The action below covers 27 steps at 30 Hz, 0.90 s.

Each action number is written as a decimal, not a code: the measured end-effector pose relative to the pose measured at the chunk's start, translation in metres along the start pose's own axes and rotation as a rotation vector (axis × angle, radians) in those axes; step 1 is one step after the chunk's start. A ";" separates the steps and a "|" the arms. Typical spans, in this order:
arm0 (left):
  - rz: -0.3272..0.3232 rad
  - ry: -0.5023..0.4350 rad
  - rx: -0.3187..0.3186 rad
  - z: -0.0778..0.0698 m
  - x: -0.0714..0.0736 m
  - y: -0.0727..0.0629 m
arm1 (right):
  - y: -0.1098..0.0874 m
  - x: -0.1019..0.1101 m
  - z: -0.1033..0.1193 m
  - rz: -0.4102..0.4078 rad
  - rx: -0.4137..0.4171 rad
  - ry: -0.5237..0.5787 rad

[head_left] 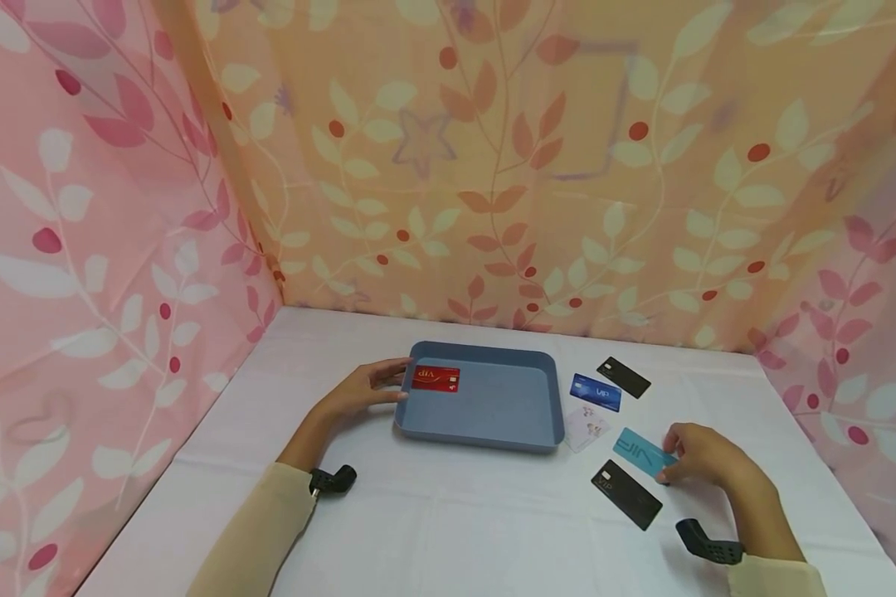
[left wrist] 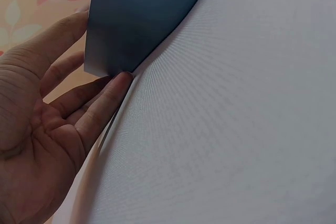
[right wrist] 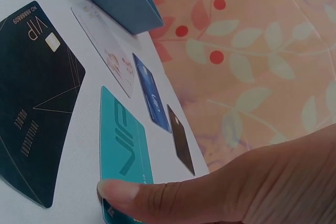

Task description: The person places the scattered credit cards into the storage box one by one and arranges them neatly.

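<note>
My right hand (head_left: 705, 456) pinches the near right end of a teal VIP card (head_left: 640, 452), the thumb lying at its edge in the right wrist view. Just beside it lies a black VIP card (head_left: 627, 495). On the left, my left hand (head_left: 362, 388) touches the left side of a blue-grey tray (head_left: 493, 419) with fairly straight fingers. Its fingertips meet the tray's outer wall (left wrist: 136, 19) in the left wrist view. Inside the tray, at the upper left, a red VIP card (head_left: 436, 379) lies flat.
Between the tray and the right hand lie a pale card with a floral print (head_left: 586, 428) and a blue VIP card (head_left: 596, 392). A dark card (head_left: 623, 377) lies farther back. The white-covered table (head_left: 448, 522) meets patterned cloth walls (head_left: 433, 207) behind and at both sides.
</note>
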<state>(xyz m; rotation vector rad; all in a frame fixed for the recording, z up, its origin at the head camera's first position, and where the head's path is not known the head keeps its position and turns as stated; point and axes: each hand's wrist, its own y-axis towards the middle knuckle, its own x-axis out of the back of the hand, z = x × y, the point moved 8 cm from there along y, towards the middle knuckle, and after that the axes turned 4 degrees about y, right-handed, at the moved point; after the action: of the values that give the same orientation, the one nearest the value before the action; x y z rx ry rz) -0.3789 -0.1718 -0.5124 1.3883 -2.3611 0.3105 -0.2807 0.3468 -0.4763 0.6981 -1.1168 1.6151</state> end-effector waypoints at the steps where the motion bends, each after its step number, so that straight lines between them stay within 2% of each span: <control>1: 0.000 -0.001 0.002 0.000 0.000 0.000 | 0.000 -0.001 0.000 0.001 0.006 -0.002; 17: -0.002 -0.018 0.001 -0.001 -0.001 -0.001 | 0.000 0.002 0.002 -0.046 0.029 0.015; 27: 0.007 -0.009 -0.005 -0.002 -0.001 -0.001 | 0.005 0.004 -0.007 -0.089 0.029 0.057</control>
<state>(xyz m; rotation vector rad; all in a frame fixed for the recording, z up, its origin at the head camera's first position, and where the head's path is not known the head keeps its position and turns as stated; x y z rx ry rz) -0.3768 -0.1711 -0.5112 1.3823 -2.3733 0.3001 -0.2858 0.3540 -0.4775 0.7069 -1.0094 1.5693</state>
